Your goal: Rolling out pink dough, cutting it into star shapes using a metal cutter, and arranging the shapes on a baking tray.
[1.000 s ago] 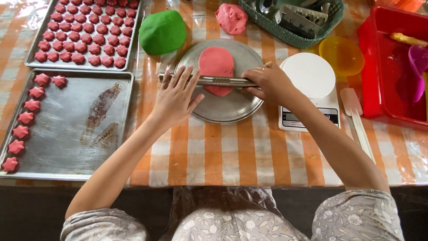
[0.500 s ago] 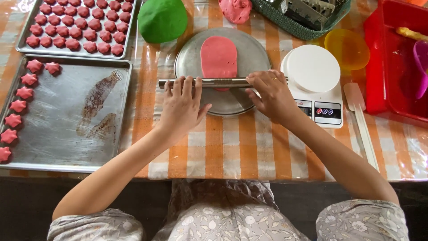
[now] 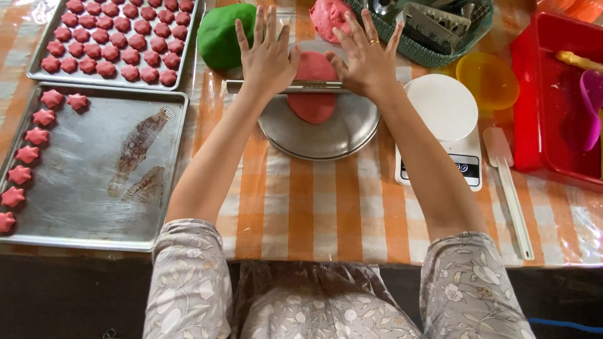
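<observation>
I'm at a table covered with an orange and white checked cloth under clear shiny plastic. Light is bright and even, glaring a bit off the plastic. Below the table edge it's just dark floor.

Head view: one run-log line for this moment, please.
left hand flat on rolling pin | right hand flat on pin | pink dough under it, on round metal plate | green dough ball beside

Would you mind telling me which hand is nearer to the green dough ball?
Left. The left hand lies right beside the green dough; the right hand is farther off, across the pink dough.
</observation>
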